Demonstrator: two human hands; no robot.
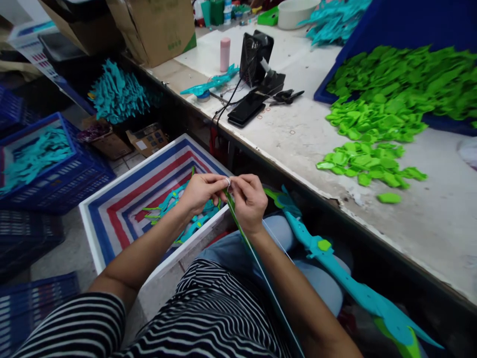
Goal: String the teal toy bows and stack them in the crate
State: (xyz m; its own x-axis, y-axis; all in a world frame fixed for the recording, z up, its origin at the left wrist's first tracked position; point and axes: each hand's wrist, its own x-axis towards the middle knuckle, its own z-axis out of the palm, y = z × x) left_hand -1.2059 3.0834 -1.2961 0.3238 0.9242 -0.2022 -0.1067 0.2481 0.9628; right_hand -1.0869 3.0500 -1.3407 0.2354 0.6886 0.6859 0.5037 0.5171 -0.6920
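Observation:
My left hand (pixel 201 193) and my right hand (pixel 249 203) meet in front of me, fingertips pinched together on a thin white string (pixel 228 183) that forms a small loop. A narrow green strip (pixel 239 226) runs down from between my hands, under my right forearm. Across my lap lies a long turquoise plastic piece (pixel 345 276), shaped like a toy bow, with green ends and a green hexagonal piece (pixel 324 244) at its middle. A pale line of string (pixel 278 241) shows beside my right wrist. The exact knot or end in my fingers is hidden.
A white-rimmed box (pixel 91 236) with striped lining holds several turquoise and green pieces. On the table (pixel 298 144) are green plastic pieces (pixel 367 159), a blue bin (pixel 406 25), a phone (pixel 246 110), a small fan (pixel 253 57) and a pink bottle (pixel 225 54). Blue crates (pixel 55 191) stand left.

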